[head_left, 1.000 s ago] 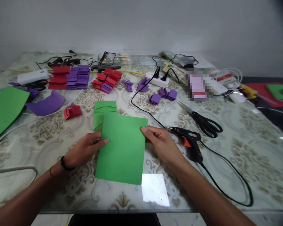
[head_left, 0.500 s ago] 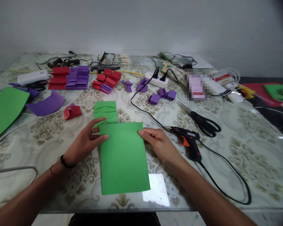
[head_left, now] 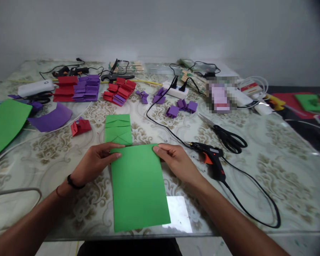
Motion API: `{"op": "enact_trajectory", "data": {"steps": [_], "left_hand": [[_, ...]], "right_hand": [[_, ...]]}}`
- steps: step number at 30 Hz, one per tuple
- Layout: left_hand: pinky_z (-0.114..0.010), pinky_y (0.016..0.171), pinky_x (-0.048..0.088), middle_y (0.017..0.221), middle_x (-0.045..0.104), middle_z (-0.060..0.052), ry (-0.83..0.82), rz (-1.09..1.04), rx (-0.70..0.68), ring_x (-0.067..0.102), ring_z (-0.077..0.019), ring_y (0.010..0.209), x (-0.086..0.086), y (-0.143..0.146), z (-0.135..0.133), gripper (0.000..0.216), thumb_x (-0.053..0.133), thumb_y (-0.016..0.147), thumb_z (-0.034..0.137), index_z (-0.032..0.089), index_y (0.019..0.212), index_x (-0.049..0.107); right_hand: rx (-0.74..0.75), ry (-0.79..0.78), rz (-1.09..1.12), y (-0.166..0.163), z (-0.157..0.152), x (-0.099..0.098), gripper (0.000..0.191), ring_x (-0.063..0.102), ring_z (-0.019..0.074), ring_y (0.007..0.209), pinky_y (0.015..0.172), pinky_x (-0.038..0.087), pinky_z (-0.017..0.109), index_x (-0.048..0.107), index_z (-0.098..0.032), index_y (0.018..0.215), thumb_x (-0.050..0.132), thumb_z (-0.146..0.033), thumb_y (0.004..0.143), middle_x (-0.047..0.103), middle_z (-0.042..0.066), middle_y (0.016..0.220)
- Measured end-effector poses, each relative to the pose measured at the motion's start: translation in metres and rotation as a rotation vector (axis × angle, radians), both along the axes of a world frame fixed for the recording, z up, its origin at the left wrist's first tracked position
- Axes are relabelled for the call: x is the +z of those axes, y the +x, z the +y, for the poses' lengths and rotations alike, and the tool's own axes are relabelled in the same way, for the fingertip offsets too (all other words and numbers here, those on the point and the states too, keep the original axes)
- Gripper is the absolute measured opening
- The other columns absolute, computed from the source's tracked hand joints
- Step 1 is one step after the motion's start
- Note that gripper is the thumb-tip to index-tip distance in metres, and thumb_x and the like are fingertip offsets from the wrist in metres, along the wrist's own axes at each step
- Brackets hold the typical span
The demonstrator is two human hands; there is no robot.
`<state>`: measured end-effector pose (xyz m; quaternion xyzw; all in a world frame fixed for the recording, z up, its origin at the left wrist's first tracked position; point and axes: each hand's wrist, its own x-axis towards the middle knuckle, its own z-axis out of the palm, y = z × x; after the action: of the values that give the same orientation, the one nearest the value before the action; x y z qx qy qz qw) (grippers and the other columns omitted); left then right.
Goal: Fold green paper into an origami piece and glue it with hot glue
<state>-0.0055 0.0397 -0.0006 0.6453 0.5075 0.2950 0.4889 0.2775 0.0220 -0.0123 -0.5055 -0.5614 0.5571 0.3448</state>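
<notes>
Along a pale grey wall [head_left: 160,32], a glossy table [head_left: 296,185] with a beige floral pattern is serving as the work surface. At its near side, the left hand [head_left: 97,160] is pinching the upper-left corner of a rectangular sheet of bright green paper [head_left: 138,188], thumb on the face and forefinger lying along the top edge; its other fingers are mostly hidden. The right hand [head_left: 173,160] is pinching the upper-right corner, thumb above and fingers behind, so the two grips are probably keeping that edge straight and the sheet flat. The sheet is lying close to the table's front edge, squarely before the person, seemingly for an even reach. Just beyond it, a smaller creased piece of green paper [head_left: 118,128] is resting flat. To the right, a black glue gun with an orange trigger [head_left: 212,158] is lying on its side, its small red light glowing, perhaps set there for an easy grab; black-handled scissors [head_left: 229,138] are sitting just past it. Farther back, small folded purple paper pieces [head_left: 172,112] are clustering before a white power strip [head_left: 180,93], apparently out of the hands' way.
</notes>
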Motion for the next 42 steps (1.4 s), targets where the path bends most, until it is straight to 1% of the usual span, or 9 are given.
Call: {"op": "enact_trajectory", "data": {"steps": [5, 10, 13, 19, 22, 26, 31, 37, 42], "left_hand": [[-0.02, 0.05, 0.038, 0.071, 0.069, 0.001, -0.034, -0.012, -0.024, 0.053, -0.0109, 0.058, 0.001, 0.001, 0.001, 0.033, 0.079, 0.086, 0.043, 0.02, 0.111, 0.082], [-0.019, 0.05, 0.039, 0.069, 0.068, 0.001, -0.014, -0.043, -0.037, 0.052, -0.0104, 0.056, 0.006, 0.001, 0.0, 0.027, 0.078, 0.086, 0.037, 0.021, 0.108, 0.083], [-0.019, 0.051, 0.04, 0.078, 0.073, -0.001, -0.008, -0.046, -0.054, 0.053, -0.0104, 0.059, 0.009, -0.001, 0.0, 0.026, 0.078, 0.086, 0.035, 0.021, 0.108, 0.082], [-0.02, 0.045, 0.026, 0.06, 0.05, 0.005, 0.071, -0.004, 0.029, 0.038, -0.0092, 0.052, 0.009, -0.004, -0.002, 0.031, 0.078, 0.087, 0.041, 0.02, 0.11, 0.08], [-0.019, 0.046, 0.03, 0.064, 0.054, 0.005, 0.046, -0.016, -0.005, 0.044, -0.01, 0.053, 0.011, -0.006, -0.002, 0.036, 0.077, 0.089, 0.04, 0.02, 0.119, 0.075], [-0.022, 0.057, 0.048, 0.071, 0.066, 0.002, -0.025, 0.043, -0.205, 0.062, -0.0139, 0.063, 0.014, -0.005, -0.003, 0.033, 0.073, 0.091, 0.038, 0.02, 0.12, 0.074], [-0.033, 0.083, 0.062, 0.102, 0.082, -0.007, -0.006, 0.035, -0.225, 0.078, -0.0221, 0.091, 0.013, 0.009, -0.011, 0.03, 0.073, 0.091, 0.039, 0.021, 0.115, 0.075], [-0.024, 0.063, 0.05, 0.075, 0.076, 0.0, 0.173, 0.153, -0.183, 0.069, -0.0159, 0.069, 0.016, 0.014, -0.014, 0.02, 0.063, 0.096, 0.036, 0.02, 0.087, 0.072], [-0.023, 0.059, 0.044, 0.071, 0.072, 0.001, 0.248, 0.166, -0.05, 0.064, -0.0145, 0.063, 0.017, 0.003, -0.01, 0.024, 0.06, 0.097, 0.038, 0.019, 0.086, 0.071]], "right_hand": [[-0.048, 0.041, -0.005, -0.001, 0.0, 0.001, 0.048, 0.031, 0.0139, 0.065, 0.062, 0.025, 0.031, 0.043, -0.022, 0.065, 0.061, -0.053, 0.098, 0.031, -0.004, 0.069], [-0.085, 0.008, 0.077, -0.002, 0.0, 0.0, 0.034, 0.048, 0.0161, 0.071, 0.067, 0.037, 0.031, 0.068, -0.019, 0.081, 0.066, -0.05, 0.094, 0.056, -0.001, 0.075], [-0.112, 0.005, 0.095, -0.002, 0.0, 0.0, 0.034, 0.054, 0.0181, 0.075, 0.073, 0.044, 0.033, 0.072, -0.019, 0.079, 0.069, -0.05, 0.092, 0.062, 0.001, 0.077], [-0.192, -0.08, 0.222, -0.007, 0.0, -0.001, 0.04, 0.061, 0.0182, 0.076, 0.076, 0.049, 0.033, 0.076, -0.019, 0.097, 0.081, -0.056, 0.082, 0.068, 0.001, 0.081], [-0.219, -0.075, 0.22, -0.007, 0.001, 0.0, 0.042, 0.055, 0.0146, 0.066, 0.068, 0.045, 0.029, 0.073, -0.019, 0.09, 0.084, -0.057, 0.079, 0.063, -0.002, 0.071], [-0.088, -0.008, 0.094, -0.008, 0.001, 0.005, 0.037, 0.052, 0.0134, 0.064, 0.062, 0.039, 0.027, 0.072, -0.018, 0.081, 0.08, -0.054, 0.082, 0.063, -0.001, 0.071], [0.189, 0.023, -0.072, -0.025, 0.001, 0.013, 0.024, 0.055, 0.0135, 0.063, 0.061, 0.04, 0.026, 0.073, -0.017, 0.08, 0.073, -0.04, 0.087, 0.068, 0.0, 0.071], [0.306, 0.115, -0.104, -0.057, 0.011, 0.015, 0.018, 0.051, 0.0119, 0.062, 0.059, 0.037, 0.024, 0.068, -0.018, 0.07, 0.072, -0.029, 0.084, 0.063, -0.003, 0.066], [0.245, 0.062, -0.041, -0.064, 0.018, 0.024, 0.019, 0.058, 0.0134, 0.065, 0.063, 0.042, 0.025, 0.074, -0.017, 0.082, 0.072, -0.036, 0.086, 0.07, 0.0, 0.073]]}}
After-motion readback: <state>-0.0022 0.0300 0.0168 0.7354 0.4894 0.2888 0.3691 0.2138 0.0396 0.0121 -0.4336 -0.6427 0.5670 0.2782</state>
